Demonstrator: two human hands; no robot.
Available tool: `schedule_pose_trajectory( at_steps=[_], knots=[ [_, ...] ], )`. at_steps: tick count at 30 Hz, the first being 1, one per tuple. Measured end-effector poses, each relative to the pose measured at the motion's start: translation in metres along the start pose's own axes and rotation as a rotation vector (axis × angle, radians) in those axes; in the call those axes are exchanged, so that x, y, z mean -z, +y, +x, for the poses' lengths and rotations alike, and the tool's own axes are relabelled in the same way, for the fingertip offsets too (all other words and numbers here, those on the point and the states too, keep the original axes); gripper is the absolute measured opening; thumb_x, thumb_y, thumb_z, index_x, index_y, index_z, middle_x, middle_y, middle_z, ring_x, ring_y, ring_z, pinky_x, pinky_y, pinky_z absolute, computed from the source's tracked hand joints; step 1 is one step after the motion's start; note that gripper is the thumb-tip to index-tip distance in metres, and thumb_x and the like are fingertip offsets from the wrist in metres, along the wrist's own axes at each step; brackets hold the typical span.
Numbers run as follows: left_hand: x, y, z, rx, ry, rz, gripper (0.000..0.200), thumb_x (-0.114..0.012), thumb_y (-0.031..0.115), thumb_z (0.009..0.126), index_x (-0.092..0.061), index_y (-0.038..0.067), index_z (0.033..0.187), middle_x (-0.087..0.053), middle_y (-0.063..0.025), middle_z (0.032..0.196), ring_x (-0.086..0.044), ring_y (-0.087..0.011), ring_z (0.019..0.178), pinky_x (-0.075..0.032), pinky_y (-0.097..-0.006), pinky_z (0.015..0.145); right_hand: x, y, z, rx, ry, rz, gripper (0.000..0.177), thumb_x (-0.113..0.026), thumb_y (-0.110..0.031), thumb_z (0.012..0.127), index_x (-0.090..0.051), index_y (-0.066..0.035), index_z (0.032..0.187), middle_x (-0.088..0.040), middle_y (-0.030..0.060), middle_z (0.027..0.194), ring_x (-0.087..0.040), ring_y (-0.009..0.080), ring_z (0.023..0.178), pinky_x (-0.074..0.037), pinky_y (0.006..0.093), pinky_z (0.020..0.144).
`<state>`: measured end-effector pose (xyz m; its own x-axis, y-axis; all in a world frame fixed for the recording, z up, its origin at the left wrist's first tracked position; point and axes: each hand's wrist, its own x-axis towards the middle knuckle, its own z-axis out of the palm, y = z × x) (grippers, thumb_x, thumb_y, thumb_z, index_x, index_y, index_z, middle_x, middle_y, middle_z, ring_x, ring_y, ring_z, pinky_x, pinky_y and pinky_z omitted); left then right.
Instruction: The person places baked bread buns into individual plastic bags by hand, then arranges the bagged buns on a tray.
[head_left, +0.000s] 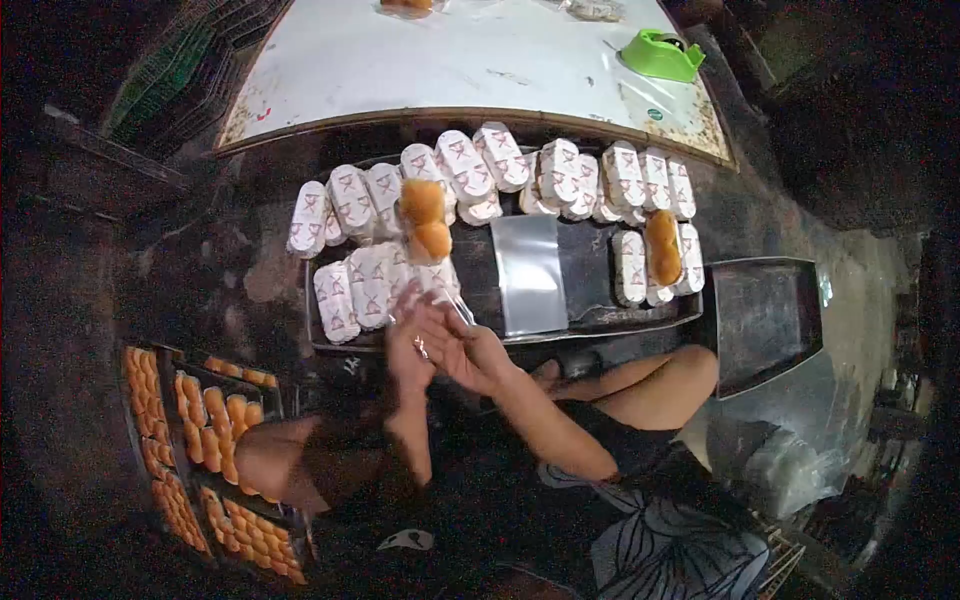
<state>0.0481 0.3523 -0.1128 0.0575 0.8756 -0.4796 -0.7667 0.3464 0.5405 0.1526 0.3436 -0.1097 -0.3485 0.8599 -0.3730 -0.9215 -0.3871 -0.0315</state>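
Over the left half of a black tray (pixel 592 275), a golden lobed bun (pixel 427 225) shows just beyond the left hand (pixel 408 345) and right hand (pixel 455 345); blur leaves unclear whether their fingers grasp anything. White packs with red print (pixel 372 288) surround it. Rightward lie clear bags (pixel 531 275); beyond, a white bench (pixel 450 70).

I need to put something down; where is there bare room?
The white tabletop left of the green tape dispenser; the large tray between clear bags and front-right packets; the smaller tray beside it. Crowded: the large tray's back and left.
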Motion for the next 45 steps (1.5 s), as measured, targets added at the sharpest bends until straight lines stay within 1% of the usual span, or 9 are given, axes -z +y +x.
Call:
schedule_pose_trajectory(
  at_steps=[4, 19, 25, 28, 29, 36, 39, 42, 45],
  knots=[
    [0.042, 0.053, 0.011, -0.364, 0.167, -0.084, 0.042, -0.044, 0.020, 0.086, -0.030, 0.010, 0.124, -0.041, -0.0116, 0.111, -0.040, -0.0247, 0.109, -0.037, -0.0487, 0.090, -0.007, -0.014, 0.097, 0.834, 0.586, -1.742, 0.064, -0.048, -0.049, 0.079, -0.041, 0.008, 0.109, -0.050, 0.0259, 0.104, -0.055, 0.0357, 0.085, -0.041, 0.0387, 0.076],
    [-0.009, 0.031, -0.004, -0.455, -0.149, -0.105, 0.052, -0.036, 0.034, 0.081, -0.029, 0.011, 0.127, -0.040, -0.0215, 0.118, -0.038, -0.0396, 0.112, -0.034, -0.0526, 0.092, -0.073, -0.052, -0.036, 0.087, 0.059, -1.838, 0.033, -0.067, -0.029, 0.071, -0.061, -0.003, 0.091, -0.059, 0.0118, 0.082, -0.056, 0.0144, 0.076, -0.044, 0.0285, 0.066],
    [-0.021, -0.025, -0.015, -0.113, -0.216, -0.136, 0.060, -0.050, 0.037, 0.080, -0.023, 0.014, 0.129, -0.044, -0.0160, 0.113, -0.047, -0.0357, 0.100, -0.041, -0.0508, 0.084, -0.049, -0.045, -0.039, 0.481, 0.289, -1.626, 0.069, -0.067, -0.033, 0.070, -0.036, 0.005, 0.118, -0.056, 0.0202, 0.099, -0.058, 0.0306, 0.084, -0.046, 0.0356, 0.074],
    [-0.036, -0.003, -0.024, -0.112, -0.086, -0.125, 0.060, -0.051, 0.036, 0.078, -0.028, 0.009, 0.126, -0.045, -0.0151, 0.113, -0.048, -0.0315, 0.099, -0.041, -0.0462, 0.085, -0.035, -0.044, -0.062, 0.789, -0.372, -1.904, 0.064, -0.063, -0.015, 0.073, -0.029, 0.003, 0.124, -0.039, 0.0204, 0.119, -0.055, 0.0286, 0.089, -0.045, 0.0335, 0.077],
    [-0.045, 0.002, -0.028, -0.230, 0.115, -0.104, 0.059, -0.052, 0.034, 0.077, -0.030, 0.007, 0.125, -0.045, -0.0148, 0.114, -0.049, -0.0299, 0.100, -0.041, -0.0449, 0.087, -0.037, -0.039, -0.078, 0.121, -0.149, -1.410, 0.069, -0.064, -0.017, 0.074, -0.024, 0.001, 0.128, -0.041, 0.0210, 0.120, -0.053, 0.0261, 0.095, -0.043, 0.0359, 0.081],
    [-0.035, -0.049, -0.037, 0.230, 0.022, -0.016, 0.044, -0.050, 0.023, 0.081, -0.039, 0.005, 0.119, -0.048, -0.0091, 0.111, -0.047, -0.0234, 0.103, -0.037, -0.0349, 0.091, -0.019, -0.034, -0.043, 0.826, 0.226, -1.868, 0.048, -0.061, -0.007, 0.071, -0.045, 0.000, 0.115, -0.058, 0.0191, 0.090, -0.060, 0.0298, 0.071, -0.048, 0.0345, 0.062],
    [-0.026, -0.074, -0.038, 0.261, 0.013, 0.491, 0.046, -0.050, 0.030, 0.083, -0.040, 0.001, 0.118, -0.049, -0.0115, 0.114, -0.046, -0.0267, 0.107, -0.036, -0.0356, 0.091, -0.018, -0.113, -0.019, 0.275, 0.285, -2.080, 0.033, -0.054, -0.009, 0.072, -0.051, 0.001, 0.103, -0.056, 0.0251, 0.087, -0.057, 0.0372, 0.077, -0.045, 0.0432, 0.067],
    [-0.016, -0.121, -0.005, -0.888, -0.318, 1.874, 0.046, -0.054, 0.020, 0.077, -0.041, 0.000, 0.116, -0.044, -0.0206, 0.114, -0.049, -0.0359, 0.099, -0.044, -0.0382, 0.077, -0.101, -0.161, 0.028, 0.872, 0.392, -2.108, 0.033, -0.057, -0.009, 0.069, -0.053, 0.001, 0.100, -0.056, 0.0244, 0.086, -0.056, 0.0361, 0.080, -0.044, 0.0429, 0.071],
    [0.024, -0.144, 0.039, 0.009, -0.687, 2.220, 0.030, -0.054, 0.020, 0.076, -0.054, 0.002, 0.100, -0.051, -0.0165, 0.108, -0.050, -0.0318, 0.098, -0.044, -0.0394, 0.078, -0.103, -0.152, 0.045, 1.341, 0.257, -2.161, 0.043, -0.066, -0.012, 0.065, -0.052, 0.000, 0.105, -0.055, 0.0211, 0.099, -0.053, 0.0343, 0.093, -0.042, 0.0378, 0.079]
  ],
)
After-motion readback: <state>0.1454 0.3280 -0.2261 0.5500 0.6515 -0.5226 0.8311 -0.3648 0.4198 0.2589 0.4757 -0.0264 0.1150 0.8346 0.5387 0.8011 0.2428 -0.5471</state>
